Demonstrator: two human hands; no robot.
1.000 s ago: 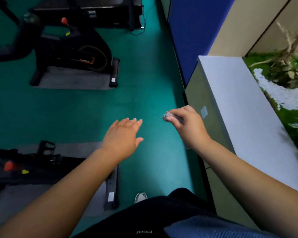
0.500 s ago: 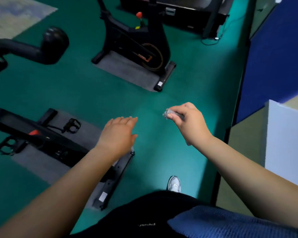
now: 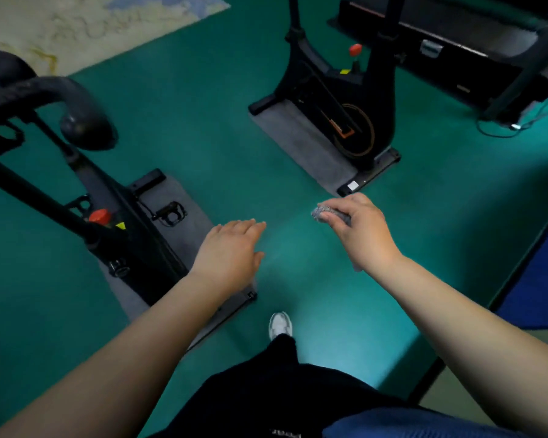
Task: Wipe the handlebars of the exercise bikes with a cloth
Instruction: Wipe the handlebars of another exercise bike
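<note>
My right hand [image 3: 358,232] grips a small grey cloth [image 3: 325,214], bunched in the fingers, held out over the green floor. My left hand [image 3: 231,251] hovers flat with straight fingers and holds nothing. A black exercise bike [image 3: 121,222] stands at the left, its curved black handlebar [image 3: 48,93] at the upper left, well away from both hands. A second black exercise bike [image 3: 342,99] stands farther ahead, its handlebars out of view.
Each bike sits on a grey mat [image 3: 301,147]. A treadmill [image 3: 456,49] with a cable lies at the far right. A blue wall panel [image 3: 544,286] bounds the right side. My white shoe [image 3: 280,324] is on the green floor [image 3: 203,121].
The view has swung left: the white ledge and plants at the right are gone, and the near bike's handlebar has come into view. Both hands keep their pose; the right still holds the cloth.
</note>
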